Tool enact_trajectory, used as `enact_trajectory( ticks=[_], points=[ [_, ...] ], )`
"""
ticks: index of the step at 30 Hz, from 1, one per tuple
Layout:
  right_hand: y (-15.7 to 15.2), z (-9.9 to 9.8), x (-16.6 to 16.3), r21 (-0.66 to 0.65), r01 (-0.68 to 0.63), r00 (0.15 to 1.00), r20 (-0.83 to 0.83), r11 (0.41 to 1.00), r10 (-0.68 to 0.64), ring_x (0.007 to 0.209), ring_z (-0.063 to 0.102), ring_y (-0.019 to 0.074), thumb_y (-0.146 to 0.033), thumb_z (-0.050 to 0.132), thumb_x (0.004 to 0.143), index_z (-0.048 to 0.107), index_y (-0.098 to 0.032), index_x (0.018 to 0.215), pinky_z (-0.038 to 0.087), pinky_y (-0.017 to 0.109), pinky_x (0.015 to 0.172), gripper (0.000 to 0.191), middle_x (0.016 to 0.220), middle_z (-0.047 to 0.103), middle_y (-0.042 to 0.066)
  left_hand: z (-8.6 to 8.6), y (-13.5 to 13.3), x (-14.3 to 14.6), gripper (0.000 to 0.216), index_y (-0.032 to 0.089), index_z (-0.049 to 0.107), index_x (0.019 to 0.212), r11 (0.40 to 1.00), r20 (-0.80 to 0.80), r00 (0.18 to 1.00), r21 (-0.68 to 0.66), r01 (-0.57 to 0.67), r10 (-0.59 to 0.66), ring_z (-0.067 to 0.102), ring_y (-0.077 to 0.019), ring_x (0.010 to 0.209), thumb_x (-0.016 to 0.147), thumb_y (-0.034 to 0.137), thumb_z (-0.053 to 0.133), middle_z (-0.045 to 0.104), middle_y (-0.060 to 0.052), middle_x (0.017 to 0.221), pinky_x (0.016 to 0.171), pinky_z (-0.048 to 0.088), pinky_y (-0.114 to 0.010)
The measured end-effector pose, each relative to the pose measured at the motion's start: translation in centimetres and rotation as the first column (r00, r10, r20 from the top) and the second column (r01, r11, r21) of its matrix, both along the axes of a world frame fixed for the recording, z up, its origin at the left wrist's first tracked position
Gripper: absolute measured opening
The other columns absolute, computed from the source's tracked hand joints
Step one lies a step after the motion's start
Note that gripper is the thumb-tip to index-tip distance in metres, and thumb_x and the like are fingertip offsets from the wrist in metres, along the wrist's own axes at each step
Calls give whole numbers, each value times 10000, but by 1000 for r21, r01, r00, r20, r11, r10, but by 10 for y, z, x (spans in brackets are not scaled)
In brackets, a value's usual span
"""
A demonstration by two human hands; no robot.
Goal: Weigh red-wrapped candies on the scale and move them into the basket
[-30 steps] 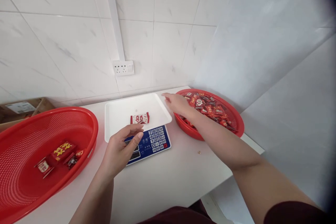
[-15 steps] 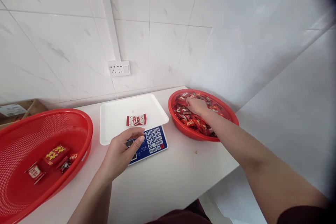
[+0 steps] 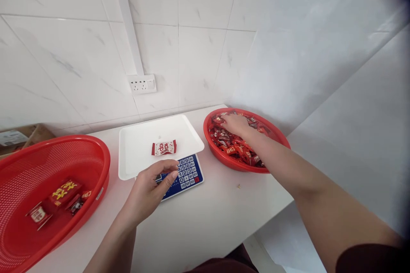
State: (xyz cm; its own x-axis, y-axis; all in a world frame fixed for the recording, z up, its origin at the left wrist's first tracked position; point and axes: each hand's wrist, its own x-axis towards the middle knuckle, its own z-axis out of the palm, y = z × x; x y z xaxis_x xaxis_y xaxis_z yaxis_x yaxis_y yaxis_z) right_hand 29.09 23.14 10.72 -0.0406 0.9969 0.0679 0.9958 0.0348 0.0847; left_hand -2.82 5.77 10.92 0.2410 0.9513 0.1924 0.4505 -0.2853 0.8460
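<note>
My right hand (image 3: 236,124) reaches into a red plastic basket (image 3: 215,153) filled with wrapped candies (image 3: 235,149). Its fingertips are down among the wrappers, so whether they grip one is hidden. My left hand (image 3: 155,185) hovers over the blue keypad of a digital scale (image 3: 188,172), thumb and fingers curved and apart, nothing between them. One white-and-red wrapped candy (image 3: 164,148) lies on the scale's white tray (image 3: 134,153), just beyond the left hand.
At the left stands a larger red basket (image 3: 104,153) holding several packets, among them a red packet with yellow print (image 3: 65,192). Behind it is a cardboard box (image 3: 33,136). A tiny gold-coloured bit (image 3: 238,186) lies on the white table (image 3: 218,213). A socket (image 3: 142,84) is on the tiled wall.
My right hand has shifted slightly left and farther back among the candies. The left hand stays over the keypad, a little lower in view. The whole view has turned slightly.
</note>
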Motion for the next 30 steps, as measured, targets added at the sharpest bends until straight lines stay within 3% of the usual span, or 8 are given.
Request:
enact_trajectory(
  ticks=[6,12,17,22,27,30],
  points=[
    [2,-8,-6,8,-20,999,46,1000,19,976,580,275,-279,406,861,612,-174,1081,416,338,739,319,1093,626,153,-1,1,2,265,230,608,1001,999,6,1000,-38,23,-23,628,-186,904,837,417,517,664,-34,983,742,524,-276],
    [-12,9,8,33,68,998,5,997,-69,812,612,229,-277,300,892,646,-229,983,410,288,617,360,945,679,72,-1,4,1,292,218,603,1013,997,19,999,-63,40,-39,629,-197,889,839,433,511,664,-49,975,727,529,-295],
    [-10,8,-3,39,33,999,7,999,-33,903,597,251,-376,387,875,608,-247,1089,419,300,661,333,1057,654,81,-1,4,0,264,217,603,1004,998,31,999,-33,44,-43,630,-191,896,843,407,513,663,-44,972,763,530,-307],
    [-2,-4,-15,51,20,1000,23,999,-21,964,579,284,-267,420,857,615,-184,1074,414,331,691,303,1116,619,146,2,2,-1,251,223,606,999,999,15,999,-33,29,-29,631,-188,886,845,396,510,664,-40,964,700,540,-281],
    [-6,19,-6,79,110,994,-34,991,-107,820,609,254,-293,385,858,636,-216,989,399,293,594,293,929,678,92,7,2,-6,223,218,614,983,1000,54,999,9,-10,9,631,-178,896,841,365,526,664,-33,977,740,535,-279],
    [-15,39,-15,130,95,977,-203,987,-68,739,601,217,-338,445,829,643,-223,965,391,271,583,267,823,683,56,10,-1,-8,202,213,618,972,1000,51,999,10,-17,17,631,-164,874,849,341,524,668,-29,948,724,528,-259]
  ],
)
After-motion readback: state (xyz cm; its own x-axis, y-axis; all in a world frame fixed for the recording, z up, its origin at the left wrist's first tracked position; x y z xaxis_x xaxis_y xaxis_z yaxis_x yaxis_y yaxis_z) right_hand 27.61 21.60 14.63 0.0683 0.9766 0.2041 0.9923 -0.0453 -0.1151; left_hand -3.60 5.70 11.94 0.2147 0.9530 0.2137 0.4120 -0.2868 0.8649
